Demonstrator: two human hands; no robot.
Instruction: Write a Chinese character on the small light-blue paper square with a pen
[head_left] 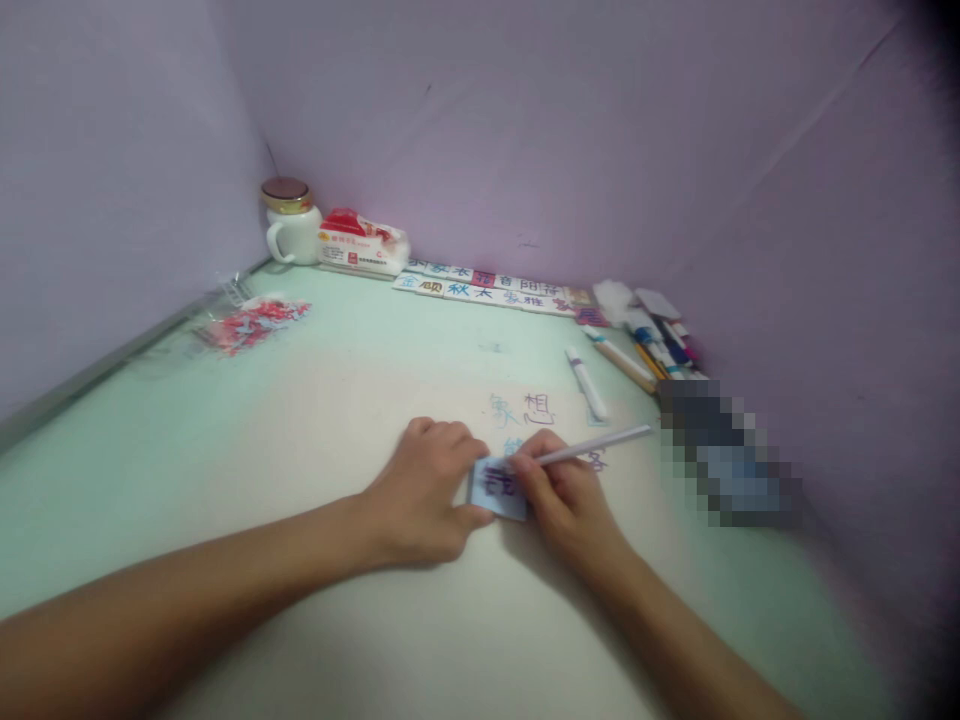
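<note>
Pale blue, a small square card (484, 502) sits at the middle of the bench (375, 640), pinched at its left side by the left hand (427, 495), with the thumb at the near edge and the fingers at the far corner. The right hand (566, 500) grips a slim white pen (604, 440) in a narrow writing hold, its back end pointing up and to the right and its front end over the card, where dark purple strokes (495, 478) show; whether the tip touches is too blurred to tell. Just beyond the hands, blue and purple characters (538, 409) are written on the pale surface, some partly hidden by the right hand. A white marker (585, 385) lies farther back, and to its right are a brown-and-white pen (626, 362) and a cluster of other pens (658, 340) near a white wad (615, 300). A dark, pixelated patch (727, 460) covers something at the right. Along the back wall (487, 130) run two rows of lettered cards (487, 296), beside a red-and-white packet (360, 250) and a lidded white mug (298, 235). Red and bluish scraps (255, 325) are heaped toward the left, in front of the mug
</note>
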